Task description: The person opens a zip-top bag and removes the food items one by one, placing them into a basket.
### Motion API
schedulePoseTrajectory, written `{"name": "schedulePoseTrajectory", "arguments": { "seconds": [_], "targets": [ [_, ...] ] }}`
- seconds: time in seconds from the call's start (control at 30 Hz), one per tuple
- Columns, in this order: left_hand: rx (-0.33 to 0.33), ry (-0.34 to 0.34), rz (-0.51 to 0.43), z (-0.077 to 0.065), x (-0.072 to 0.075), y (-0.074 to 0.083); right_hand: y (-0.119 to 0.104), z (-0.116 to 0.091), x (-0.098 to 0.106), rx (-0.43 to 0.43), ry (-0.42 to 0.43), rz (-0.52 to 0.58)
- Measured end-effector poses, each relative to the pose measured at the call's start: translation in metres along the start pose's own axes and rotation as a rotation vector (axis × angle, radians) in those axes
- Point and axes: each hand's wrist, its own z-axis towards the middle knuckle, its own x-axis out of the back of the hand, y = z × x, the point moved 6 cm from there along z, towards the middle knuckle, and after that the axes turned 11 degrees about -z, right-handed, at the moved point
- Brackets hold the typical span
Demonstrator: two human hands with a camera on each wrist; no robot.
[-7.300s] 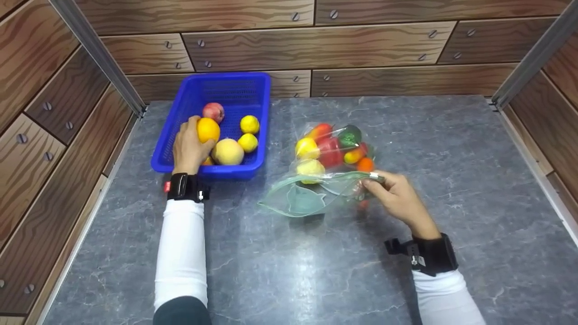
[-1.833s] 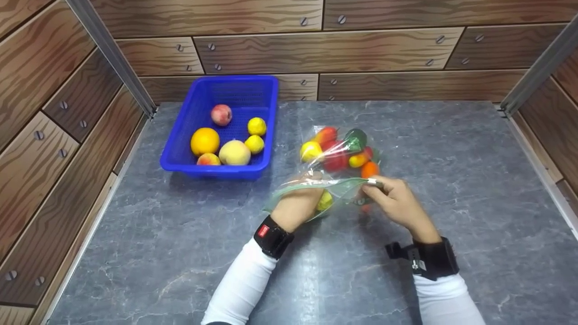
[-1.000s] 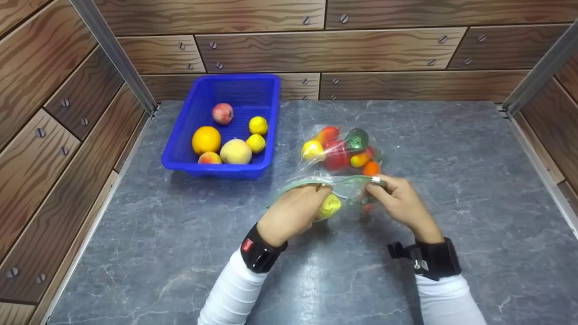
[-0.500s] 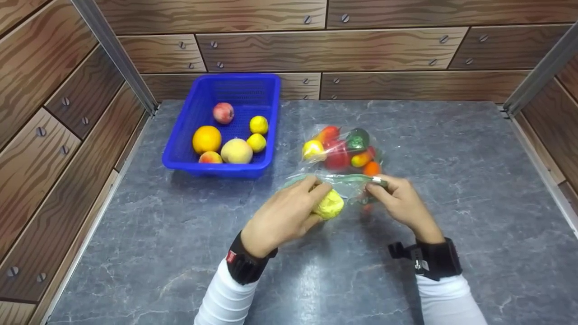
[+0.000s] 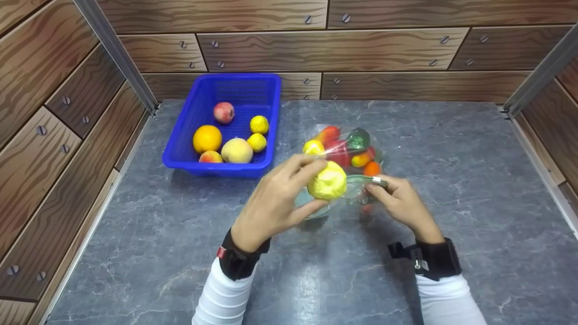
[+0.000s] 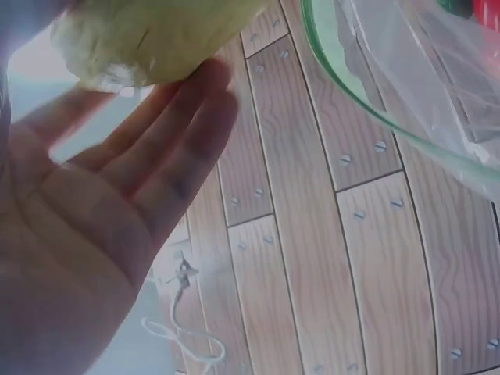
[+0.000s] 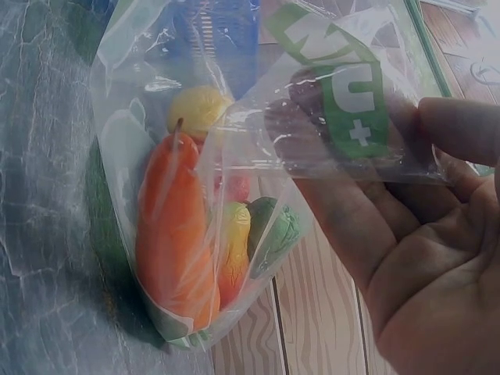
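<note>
My left hand [image 5: 271,205] holds a yellow, lumpy round fruit [image 5: 328,180] between thumb and fingers, above the bag's mouth. In the left wrist view the fruit [image 6: 148,39] sits at the fingertips, its kind unclear. My right hand [image 5: 399,203] pinches the green-edged rim of a clear plastic zip bag [image 5: 354,183]. Inside the bag lie a red vegetable or fruit [image 5: 337,153], a dark green one [image 5: 358,140], a yellow one [image 5: 313,148] and several others. A carrot [image 7: 176,234] shows through the plastic in the right wrist view.
Left of the bag stands a blue basket [image 5: 216,168] holding an orange [image 5: 207,139], a large pale yellow peach-like fruit [image 5: 237,150], a red apple-like fruit [image 5: 223,112], two small yellow fruits [image 5: 257,142] and a reddish-orange fruit [image 5: 210,157]. Wood-patterned panels [image 5: 257,49] border the grey tabletop [image 5: 451,158].
The left hand let go of the orange in the basket, reached into the bag and has lifted the yellow fruit out. The right hand keeps its hold on the bag rim.
</note>
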Motion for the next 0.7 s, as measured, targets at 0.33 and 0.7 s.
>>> {"name": "schedulePoseTrajectory", "arguments": {
  "seconds": [0.33,0.7],
  "targets": [
    [0.074,0.255,0.026,-0.002,0.027,-0.025,0.0,0.001,0.001,0.0,-0.008,0.011],
    [0.238,0.463,0.153,-0.013,0.046,-0.072,0.0,0.0,0.002,0.02,-0.009,0.0]
  ]
}}
